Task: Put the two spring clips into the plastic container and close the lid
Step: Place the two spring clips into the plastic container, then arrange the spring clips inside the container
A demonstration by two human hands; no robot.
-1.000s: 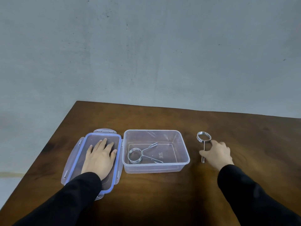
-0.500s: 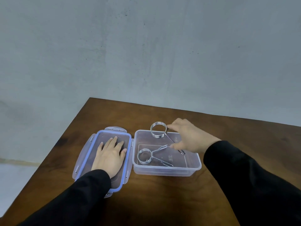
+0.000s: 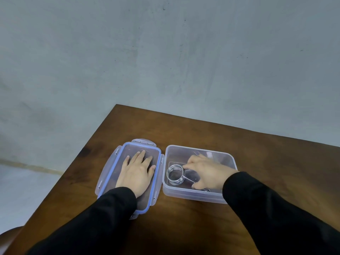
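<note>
Fingers (image 3: 191,163) of the right hand (image 3: 207,172) curl down inside the clear plastic container (image 3: 193,196), closed around the wire legs of a spring clip (image 3: 175,174), thumb low by the near wall. The clip's coil sits toward the container's left end, its legs running right and toward the person under the palm. Whether a second clip lies beneath cannot be told; only one coil is plain. The left hand (image 3: 137,173) lies flat, fingers spread and pointing away, pressing on the blue-rimmed lid (image 3: 110,173), which rests upturned just left of the container on the brown wooden table (image 3: 257,148). Both black sleeves (image 3: 276,218) reach in from below.
</note>
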